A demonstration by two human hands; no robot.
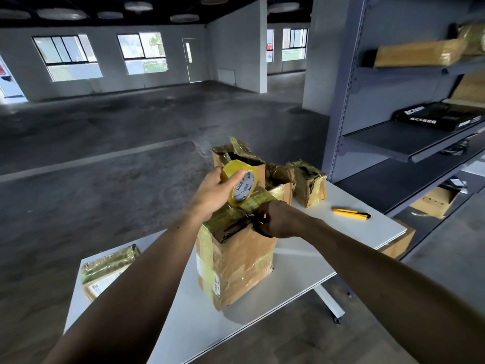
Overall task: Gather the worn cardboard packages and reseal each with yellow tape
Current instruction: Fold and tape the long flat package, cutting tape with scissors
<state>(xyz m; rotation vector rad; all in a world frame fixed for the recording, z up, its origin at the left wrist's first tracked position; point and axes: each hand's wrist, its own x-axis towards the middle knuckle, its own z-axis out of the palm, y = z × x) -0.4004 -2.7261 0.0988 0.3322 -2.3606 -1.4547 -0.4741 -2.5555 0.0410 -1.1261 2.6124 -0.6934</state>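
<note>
Two grips: left hand (214, 191) fingers (234, 177) around yellow tape roll (242, 183), right hand (280, 219) fingers (261, 219) tight on package (236, 258) top.

This is a warehouse or storeroom, large and mostly bare. It has a stained concrete floor (118, 122) with a pale painted line (105, 158), white walls, a row of windows (68, 57), a door (189, 60), and round lamps (61, 13) on a dark ceiling. Grey metal shelving (380, 141) on the right carries cardboard boxes (414, 55) (and one black carton (441, 115)). A white table (354, 227) serves as a packing bench, holding worn taped packages (236, 258), a roll of yellow tape (240, 179) and a utility knife (350, 213).
</note>
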